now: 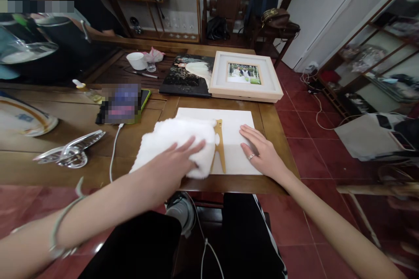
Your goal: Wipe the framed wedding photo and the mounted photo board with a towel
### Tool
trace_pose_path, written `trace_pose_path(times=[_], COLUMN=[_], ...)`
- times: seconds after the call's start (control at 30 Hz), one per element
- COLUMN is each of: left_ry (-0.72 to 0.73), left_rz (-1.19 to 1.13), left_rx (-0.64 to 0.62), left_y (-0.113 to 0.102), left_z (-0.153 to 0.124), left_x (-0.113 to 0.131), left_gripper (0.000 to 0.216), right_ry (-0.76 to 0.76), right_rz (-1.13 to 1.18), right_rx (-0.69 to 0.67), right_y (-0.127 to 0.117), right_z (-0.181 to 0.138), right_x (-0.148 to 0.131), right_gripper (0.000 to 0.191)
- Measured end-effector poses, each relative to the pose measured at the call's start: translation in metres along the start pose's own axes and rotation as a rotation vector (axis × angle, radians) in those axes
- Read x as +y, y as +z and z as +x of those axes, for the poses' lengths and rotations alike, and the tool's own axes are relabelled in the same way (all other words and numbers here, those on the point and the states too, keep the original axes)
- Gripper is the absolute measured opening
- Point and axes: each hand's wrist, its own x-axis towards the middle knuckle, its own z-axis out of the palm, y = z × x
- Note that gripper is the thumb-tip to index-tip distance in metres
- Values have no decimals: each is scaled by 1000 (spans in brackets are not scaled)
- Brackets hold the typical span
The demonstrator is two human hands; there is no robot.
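Observation:
A fluffy white cloth (pixel 173 144) lies bunched over the left part of a flat white board (pixel 235 117) at the table's front edge. My left hand (pixel 178 159) rests on top of the cloth, its fingers spread over the pile. On the board's right side my right hand (pixel 262 150) lies with fingers stretched out, a ring on one of them. Between the hands a gold-coloured forked piece (pixel 220 144) lies on the board, partly covered by the cloth. Whether it is fixed to the board I cannot tell.
Behind the board lie a framed photo (pixel 219 74) and a dark photo panel (pixel 186 87). To the left are a phone (pixel 122 104) with a white cable (pixel 114 152), a shiny metal tool (pixel 72 148) and a small dropper bottle (pixel 90 93). A white cup (pixel 136 61) stands farther back.

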Motion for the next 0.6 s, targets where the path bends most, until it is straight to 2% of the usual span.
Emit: trace_pose_path(times=[0.07,0.17,0.27,0.33,0.43,0.53,0.6], left_ry=[-34,-52,-48,-3,106,199,240], left_rz=[52,101,119,121,69,2,-8], left_rx=[51,190,234,195,147,176,195], left_y=[-5,-3,1,2,6,16,23], left_z=[24,54,64,58,36,10,-2], left_x=[-15,-32,-36,-26,3,39,56], left_gripper=[43,39,33,33,30,15,12], right_ry=[1,6,14,10,4,3,-4], right_rz=[0,2,1,-5,-22,-28,-25], right_rx=[2,4,5,5,0,-17,-29], right_y=[0,-1,-1,-1,-1,-1,-1], right_z=[0,0,0,0,1,1,1], right_x=[0,0,-1,-1,-1,0,1], right_gripper=[41,41,40,39,39,39,40])
